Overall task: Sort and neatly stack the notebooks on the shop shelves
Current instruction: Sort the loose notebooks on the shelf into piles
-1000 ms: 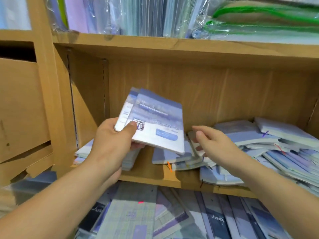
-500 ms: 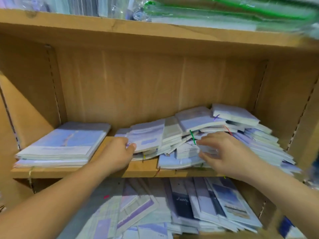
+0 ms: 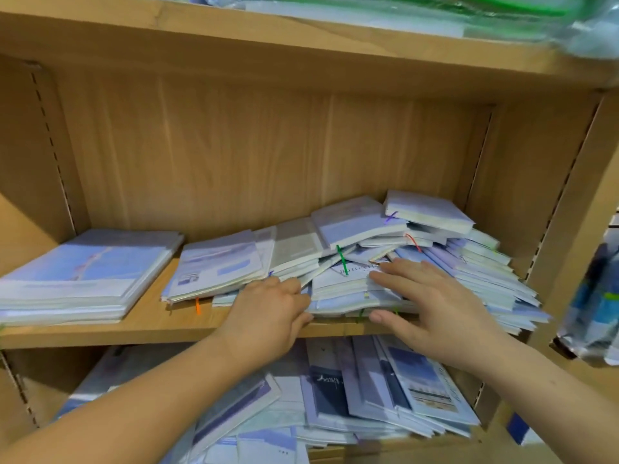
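Left hand (image 3: 268,316): you are reaching it to the front edge of the messy heap (image 3: 351,221) of notebooks, near the heap's middle.
Left grip: the fingers are curling into the heap, their tips hidden between the covers, and the thumb is lying along the edge of the middle shelf (image 3: 160,324).
Right hand (image 3: 438,313): you are laying it on the heap just right of the left hand.
Right grip: the fingers are spreading out straight and pressing flat on the top covers, while the thumb is touching the front edge of the lower notebooks.
Messy heap: it is sprawling over the middle and right of the middle shelf, its notebooks tilting and overlapping at many angles.
Ribbons: a green ribbon (image 3: 341,259), a red ribbon (image 3: 413,241) and an orange ribbon (image 3: 197,306) are sticking out of the heap.
Neat stack (image 3: 87,269): it is lying flat at the shelf's left end, apart from the heap.
Lower shelf: more loose notebooks (image 3: 368,380) are overlapping there, under your forearms.
Top shelf: plastic-wrapped goods (image 3: 402,18) are lying there, too blurred to identify.
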A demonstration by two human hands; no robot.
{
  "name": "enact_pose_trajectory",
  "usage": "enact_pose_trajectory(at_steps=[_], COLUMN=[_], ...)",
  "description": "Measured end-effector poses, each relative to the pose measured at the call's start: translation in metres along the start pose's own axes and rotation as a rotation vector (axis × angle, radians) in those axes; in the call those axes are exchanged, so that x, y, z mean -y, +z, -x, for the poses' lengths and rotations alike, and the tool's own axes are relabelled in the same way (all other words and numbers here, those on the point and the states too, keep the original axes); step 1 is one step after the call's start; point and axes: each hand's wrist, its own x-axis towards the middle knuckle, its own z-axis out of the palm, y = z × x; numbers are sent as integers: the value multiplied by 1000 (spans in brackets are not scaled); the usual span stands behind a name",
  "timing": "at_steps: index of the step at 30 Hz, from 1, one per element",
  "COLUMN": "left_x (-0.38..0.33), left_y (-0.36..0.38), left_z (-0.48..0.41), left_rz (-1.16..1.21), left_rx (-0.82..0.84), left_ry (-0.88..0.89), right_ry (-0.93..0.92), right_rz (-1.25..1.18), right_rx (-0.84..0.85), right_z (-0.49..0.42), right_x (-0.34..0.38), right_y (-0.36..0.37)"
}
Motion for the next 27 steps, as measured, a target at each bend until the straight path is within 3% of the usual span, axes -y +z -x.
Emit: enact_pose_trajectory(at_steps=[4, 10, 15, 19, 22, 25, 27], left_x=[1, 12, 4, -4, -7, -24, -43], left_y=[-13, -53, -56, -13, 10, 9, 5], left_z=[-6, -20, -3, 46, 65, 55, 41], left_rz=[-113, -61, 40, 407, 717, 1486, 1839], left_rx=[-8, -114, -253, -201, -273, 33, 135], left_ry=[2, -17, 11, -62, -424, -909, -1002], right_ry=[64, 163, 223, 156, 85, -58, -119], right_rz=[-110, -272, -333, -188, -179, -25, 105], right_rx=[-4, -41, 108, 237, 93, 45, 114], right_z=[-3, -15, -25, -18, -11, -8, -6], right_x=[4, 10, 4, 3, 11, 30, 37], right_y=[-4, -17, -32, -29, -19, -10, -7])
